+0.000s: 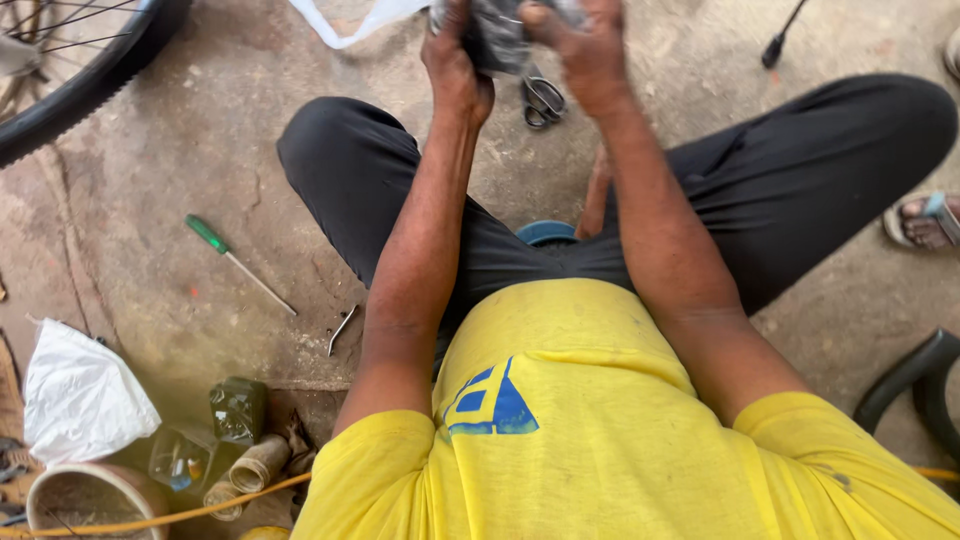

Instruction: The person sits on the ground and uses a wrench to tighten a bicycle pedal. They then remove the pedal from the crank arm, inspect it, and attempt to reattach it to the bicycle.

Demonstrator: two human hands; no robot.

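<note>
We see both hands up at the top edge of the view, above the scissors [543, 100] that lie on the concrete floor [200, 150]. Left hand [457, 62] and right hand [585, 50] clamp a dark grey floppy piece [497, 40], rubber or plastic sheet, we can't tell which, partly cut off by the frame. Left fingers are curled tight around its left side; right fingers pinch the right side with the thumb on top. Just left of the scissors, higher up, a white plastic strip [345, 25] hangs from the bundle or beside it, unclear which.

Handling, our guess: the piece looks light, soft and limp, folds easily, not fragile, maybe a bit slick and dusty. We'd judge it best taken at both edges as now, pinched firm so it doesn't sag or slip.

Well left of the scissors and lower lies a green-handled screwdriver [235, 262]; a bicycle wheel [80, 70] sits far left of the scissors. A white bag [80, 395], small bottles [235, 410] and a bowl [85, 495] sit far below-left of them
</note>
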